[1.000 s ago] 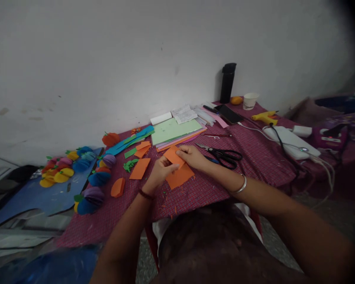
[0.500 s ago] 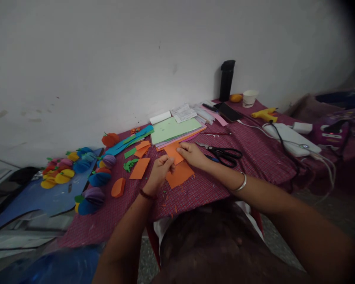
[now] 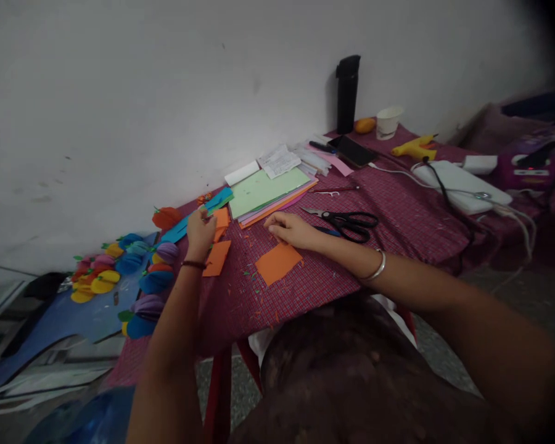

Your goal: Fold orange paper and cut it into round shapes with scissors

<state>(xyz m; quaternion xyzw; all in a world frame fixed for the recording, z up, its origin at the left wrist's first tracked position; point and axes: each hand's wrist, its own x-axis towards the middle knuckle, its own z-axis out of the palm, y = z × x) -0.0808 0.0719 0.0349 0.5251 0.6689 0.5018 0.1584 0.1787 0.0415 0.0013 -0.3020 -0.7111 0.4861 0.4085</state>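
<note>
Left hand [image 3: 200, 234], grip unclear; right hand [image 3: 296, 231], fingers loosely parted, beside orange sheet [image 3: 277, 264], likely light, creasable; I'd pinch its edge.

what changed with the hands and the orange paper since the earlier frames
The left hand has moved left, to the orange pieces by the blue strips. The right hand no longer visibly holds the small orange square; where it went is unclear. The larger orange sheet and the scissors stayed put.
</note>
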